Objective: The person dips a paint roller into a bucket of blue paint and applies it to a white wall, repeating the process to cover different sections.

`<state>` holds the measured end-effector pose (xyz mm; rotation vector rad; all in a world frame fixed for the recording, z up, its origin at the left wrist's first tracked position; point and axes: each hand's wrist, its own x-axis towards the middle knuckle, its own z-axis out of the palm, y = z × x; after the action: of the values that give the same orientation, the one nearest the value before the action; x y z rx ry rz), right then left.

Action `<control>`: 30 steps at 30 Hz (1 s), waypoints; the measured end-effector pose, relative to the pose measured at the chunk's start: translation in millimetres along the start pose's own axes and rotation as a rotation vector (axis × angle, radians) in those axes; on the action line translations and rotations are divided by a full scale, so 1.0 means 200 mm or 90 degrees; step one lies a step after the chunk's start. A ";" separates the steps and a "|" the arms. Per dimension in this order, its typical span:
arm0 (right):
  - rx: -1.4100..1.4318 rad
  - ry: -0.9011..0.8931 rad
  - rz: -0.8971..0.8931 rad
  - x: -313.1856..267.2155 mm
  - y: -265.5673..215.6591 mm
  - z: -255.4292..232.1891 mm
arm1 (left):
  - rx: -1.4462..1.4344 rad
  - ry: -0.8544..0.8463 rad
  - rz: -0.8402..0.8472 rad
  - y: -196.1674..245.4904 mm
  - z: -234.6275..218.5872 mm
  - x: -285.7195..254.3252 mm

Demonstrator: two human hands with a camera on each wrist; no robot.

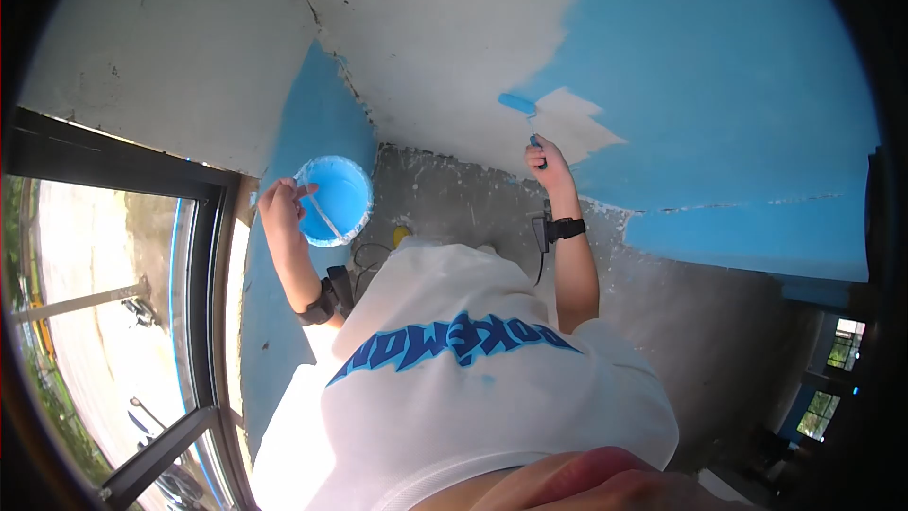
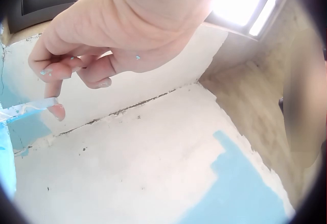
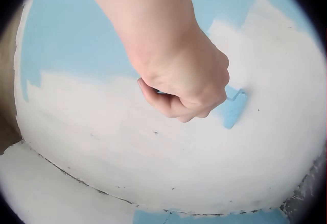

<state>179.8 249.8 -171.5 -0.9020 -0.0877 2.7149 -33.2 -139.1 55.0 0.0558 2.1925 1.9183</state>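
My right hand (image 1: 547, 163) grips the handle of a small paint roller (image 1: 517, 104). In the right wrist view the fingers of the right hand (image 3: 179, 81) curl round the handle, and the blue roller head (image 3: 235, 113) is at the white wall beside blue paint. My left hand (image 1: 282, 210) holds up a round bucket (image 1: 348, 191) of blue paint by its pale handle strap. The left wrist view shows the left hand (image 2: 102, 40) with a finger hooked under the strap (image 2: 30, 108); only an edge of the bucket (image 2: 6, 157) shows there.
A wall (image 1: 719, 85) is partly blue, partly white, with a cracked corner line beside it. At the left stands a dark-framed window (image 1: 213, 293). The grey floor (image 1: 435, 194) has paint specks; a small yellow thing (image 1: 401, 234) and a dark cable lie near my body.
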 end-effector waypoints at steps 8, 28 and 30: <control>-0.043 -0.002 -0.055 -0.44 -0.06 0.14 | 0.028 -0.085 -0.039 -0.07 0.00 0.08; -0.439 0.239 -0.294 -1.15 0.05 0.46 | -0.003 -0.194 -0.027 -0.09 0.07 0.14; -0.402 0.232 -0.249 -1.07 -0.02 0.36 | -0.024 -0.140 -0.017 -0.02 0.08 0.12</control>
<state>301.5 195.0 9.5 -1.3546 -0.9729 2.1317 -53.5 -119.1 44.5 0.2184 2.0030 1.8426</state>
